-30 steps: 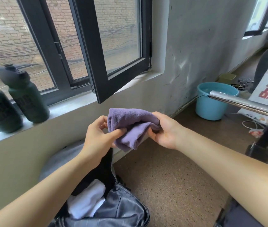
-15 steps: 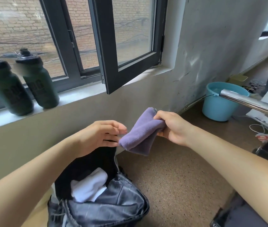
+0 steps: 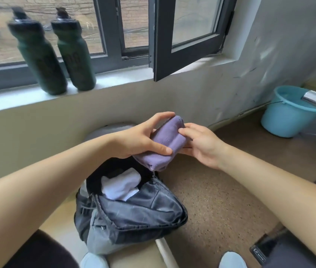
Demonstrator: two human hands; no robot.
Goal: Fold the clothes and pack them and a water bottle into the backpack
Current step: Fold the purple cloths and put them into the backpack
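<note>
The cloth [image 3: 170, 136], lately being held by the right hand [image 3: 203, 147] alone, is now being clasped by the left hand [image 3: 136, 140] too and squeezed compact above the open backpack [image 3: 143, 213], ready for packing.

We see a folded purple cloth [image 3: 165, 146], a thick soft bundle, gripped in the air between the left hand [image 3: 139, 138] and the right hand [image 3: 201, 146], just above the backpack [image 3: 134, 215]. The dark grey backpack gapes unzipped, a folded white garment [image 3: 120, 185] tucked inside. One dark green water bottle [image 3: 37, 55] stands beside a second bottle [image 3: 74, 53], both upright towards the windowsill's [image 3: 118, 78] left end.
</note>
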